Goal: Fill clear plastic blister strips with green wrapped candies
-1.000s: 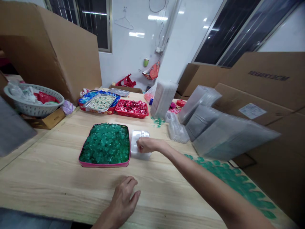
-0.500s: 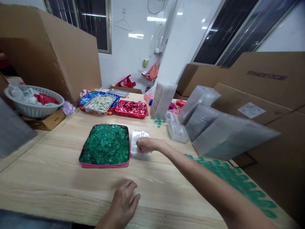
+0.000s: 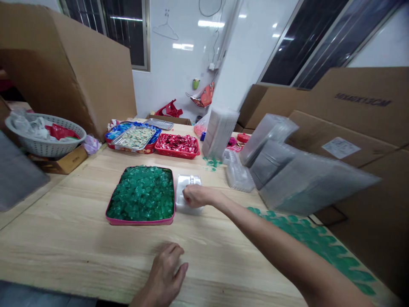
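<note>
My right hand (image 3: pixel 194 195) reaches across to a clear plastic tray (image 3: pixel 183 181), or a small stack of such trays, and its curled fingers cover part of it. What those fingers hold, if anything, is hidden. Left of the tray stands a pink-rimmed square tin (image 3: pixel 139 221), heaped with green translucent pieces (image 3: pixel 140 194). My left hand (image 3: pixel 168 268) hovers over or rests on the wooden table near its front edge. Its fingers bend loosely with the thumb apart, and no object shows in it.
Flat green pieces (image 3: pixel 306 238) spread along the table's right side. Clear plastic packaging (image 3: pixel 277 170) stands behind them, beside cardboard boxes (image 3: pixel 348 123). Farther back are a red tray of shiny red packets (image 3: pixel 177 145) and a metal tray (image 3: pixel 132 138). A grey basket (image 3: pixel 47 147) stands left.
Both hands stay almost where they were, with the right hand still over the plastic tray. The view shifts very slightly.
</note>
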